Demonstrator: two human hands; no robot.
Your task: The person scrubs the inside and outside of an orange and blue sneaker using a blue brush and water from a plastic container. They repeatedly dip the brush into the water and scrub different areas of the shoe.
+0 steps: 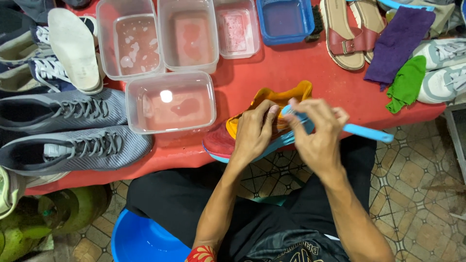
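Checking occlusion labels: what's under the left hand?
The left hand rests on a red and orange shoe with a light blue sole, lying on the red table. The shoe's middle is covered by both hands, so it cannot be seen.

**Tight room around the red-and-orange shoe**

The red-and-orange shoe (252, 131) sits at the table's front edge. Left of it, touching close, a clear tub of water (170, 102) blocks the way; beyond that lie 2 grey sneakers (73, 128). Behind the shoe, 3 clear tubs (187, 34) and a blue tub (285, 20) form a wall. Right of it, bare red tabletop (340, 92) stays open up to the green cloth (407, 83).
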